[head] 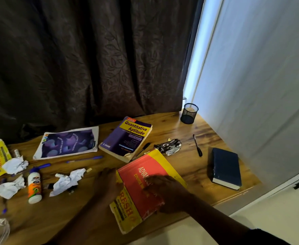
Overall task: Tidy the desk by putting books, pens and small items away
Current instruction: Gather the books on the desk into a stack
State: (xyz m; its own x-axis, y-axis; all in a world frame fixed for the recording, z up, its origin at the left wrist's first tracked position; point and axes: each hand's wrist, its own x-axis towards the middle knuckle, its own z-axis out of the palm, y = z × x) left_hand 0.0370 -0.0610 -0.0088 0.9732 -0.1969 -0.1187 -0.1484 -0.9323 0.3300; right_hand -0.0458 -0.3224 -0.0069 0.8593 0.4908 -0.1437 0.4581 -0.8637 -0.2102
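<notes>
Hands frame our red-and-yellow book (150, 188): left hand (108, 183) grips its spine edge, right hand (168, 193) presses the cover, fingers spread.

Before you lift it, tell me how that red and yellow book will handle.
The red and yellow book looks thick, so probably heavy. Its soft cover appears worn, so it may flex. It overhangs the desk edge, so it could tip off if pushed.
</notes>
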